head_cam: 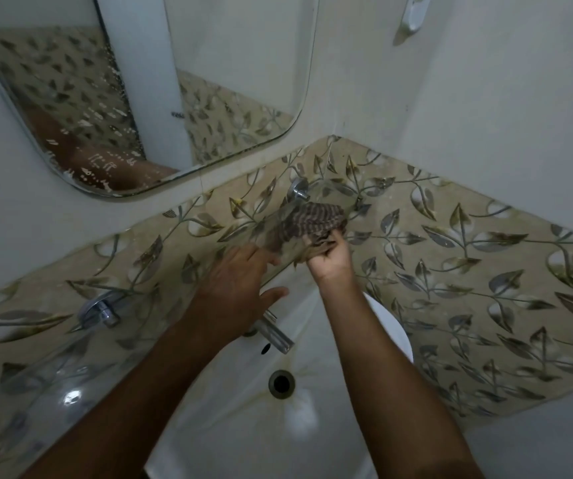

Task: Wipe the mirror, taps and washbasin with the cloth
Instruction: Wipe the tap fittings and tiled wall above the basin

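Washbasin [312, 426] nearest, below forearms. Right hand [330, 257] bunches striped cloth [309, 223], fingers curled round it, far over basin near wall tap [298, 191]. Left hand [240, 281] open, fingertips touching cloth. Cloth soft, limp; likely best gripped wadded.

We see open room over the washbasin [229, 426] bowl around the drain. The basin tap [274, 331] juts in beneath our left hand [240, 281], and a glass shelf [298, 233] spans above.

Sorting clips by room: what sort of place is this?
Most likely a bathroom: a white ceramic washbasin with a chrome tap, a rounded wall mirror, and leaf-patterned beige wall tiles.
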Available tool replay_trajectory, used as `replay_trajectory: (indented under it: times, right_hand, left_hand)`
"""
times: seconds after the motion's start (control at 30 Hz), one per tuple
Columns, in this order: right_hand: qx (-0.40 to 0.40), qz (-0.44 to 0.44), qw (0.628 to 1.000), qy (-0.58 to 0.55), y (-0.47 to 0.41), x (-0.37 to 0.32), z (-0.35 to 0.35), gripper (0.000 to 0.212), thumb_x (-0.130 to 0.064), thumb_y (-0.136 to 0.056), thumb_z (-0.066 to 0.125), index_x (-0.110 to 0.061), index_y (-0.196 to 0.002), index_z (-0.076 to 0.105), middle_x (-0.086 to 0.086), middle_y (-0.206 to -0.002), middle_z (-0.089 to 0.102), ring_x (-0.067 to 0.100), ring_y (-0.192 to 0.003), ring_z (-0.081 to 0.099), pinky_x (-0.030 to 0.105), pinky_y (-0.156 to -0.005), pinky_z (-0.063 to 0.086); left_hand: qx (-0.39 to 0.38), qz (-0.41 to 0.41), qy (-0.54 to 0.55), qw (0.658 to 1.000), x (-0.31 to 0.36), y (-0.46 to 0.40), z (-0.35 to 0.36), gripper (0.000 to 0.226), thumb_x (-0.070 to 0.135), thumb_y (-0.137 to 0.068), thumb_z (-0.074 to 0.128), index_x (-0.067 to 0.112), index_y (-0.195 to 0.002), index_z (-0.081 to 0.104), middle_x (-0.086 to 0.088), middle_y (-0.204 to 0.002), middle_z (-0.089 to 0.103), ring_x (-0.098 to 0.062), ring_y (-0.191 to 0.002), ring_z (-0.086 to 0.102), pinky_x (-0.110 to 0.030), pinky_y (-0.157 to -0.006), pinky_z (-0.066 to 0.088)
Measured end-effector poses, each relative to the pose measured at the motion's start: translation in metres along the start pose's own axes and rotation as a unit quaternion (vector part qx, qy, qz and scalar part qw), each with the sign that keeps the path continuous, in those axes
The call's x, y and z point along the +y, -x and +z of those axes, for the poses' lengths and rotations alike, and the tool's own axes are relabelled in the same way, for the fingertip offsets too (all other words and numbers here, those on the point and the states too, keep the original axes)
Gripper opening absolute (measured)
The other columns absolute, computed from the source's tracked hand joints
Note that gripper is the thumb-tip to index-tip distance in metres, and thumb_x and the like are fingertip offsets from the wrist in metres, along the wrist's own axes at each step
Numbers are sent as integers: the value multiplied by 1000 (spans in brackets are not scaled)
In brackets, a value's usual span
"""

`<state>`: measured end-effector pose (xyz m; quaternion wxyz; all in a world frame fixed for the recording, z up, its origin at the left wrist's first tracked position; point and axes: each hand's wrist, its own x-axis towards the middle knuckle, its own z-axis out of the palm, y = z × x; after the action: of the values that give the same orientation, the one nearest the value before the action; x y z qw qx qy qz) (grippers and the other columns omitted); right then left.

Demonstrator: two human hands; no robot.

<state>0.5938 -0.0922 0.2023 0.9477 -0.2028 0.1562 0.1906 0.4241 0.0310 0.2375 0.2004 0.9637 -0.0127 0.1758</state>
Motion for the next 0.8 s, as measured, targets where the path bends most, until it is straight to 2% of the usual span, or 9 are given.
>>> replay_trajectory:
  times: [0.13,0.2,0.27,0.33,0.43,0.47,0.57,0.7,0.8]
  right_hand:
    - [-1,8,1000,-15,-7,-1,2,35,-19,-107,32,-3,-104,63,17,-130,63,34,-124,57,41,-116,37]
    - [-14,19,1000,18,3,9,-4,46,-21,-108,32,0,-94,72,19,-98,74,32,-87,74,38,-93,57]
    - [-31,38,998,41,11,11,-6,60,-21,-108,32,2,-77,77,20,-81,75,31,-68,75,37,-60,63]
    - [-26,25,999,29,8,-1,-3,56,-19,-108,32,2,-80,76,21,-85,75,34,-79,73,37,-63,62]
    - [21,-13,999,-22,-16,-28,6,38,-15,-108,30,2,-101,63,19,-114,65,32,-114,58,38,-111,42]
    - [24,-14,999,-27,-27,-35,8,37,-14,-108,29,3,-111,61,21,-122,61,35,-122,54,39,-118,33]
    - [23,-25,999,-39,-42,-32,17,42,-17,-109,25,1,-137,50,21,-145,48,35,-142,39,40,-118,30]
    - [-14,-52,998,-25,-49,-22,26,44,-18,-108,19,-4,-110,60,15,-138,51,37,-124,51,45,-100,39]
    - [-23,-49,998,-39,-50,-26,24,46,-21,-108,20,-1,-134,52,20,-148,45,37,-144,35,45,-112,32]
  left_hand:
    - [18,12,-3,1000,-1,-8,7,37,36,-85,74,20,-118,64,3,-109,56,-19,-104,53,-26,-82,38]
    - [16,19,3,1000,2,-14,9,35,31,-86,73,18,-118,65,-1,-110,57,-22,-105,53,-30,-84,41]
    - [21,33,1,999,4,-16,10,32,27,-86,72,17,-115,65,-3,-112,58,-22,-105,53,-30,-84,40]
    - [30,46,4,998,4,-16,11,30,23,-85,73,15,-112,65,-5,-111,59,-24,-103,55,-33,-84,44]
    - [35,35,16,999,-1,-15,14,30,20,-83,74,14,-111,66,-4,-107,58,-24,-99,56,-37,-84,49]
    - [38,34,15,999,-3,-14,15,29,19,-83,75,14,-110,67,-4,-106,58,-25,-98,57,-38,-84,49]
    - [43,38,20,998,-4,-13,14,29,15,-81,76,11,-108,67,-7,-104,59,-28,-94,59,-40,-82,51]
    - [35,37,20,999,-4,-12,11,31,17,-80,75,10,-109,67,-7,-104,60,-29,-95,59,-43,-83,53]
    - [23,33,12,999,-4,-8,5,34,27,-82,64,10,-112,66,-6,-105,60,-28,-97,59,-45,-83,53]
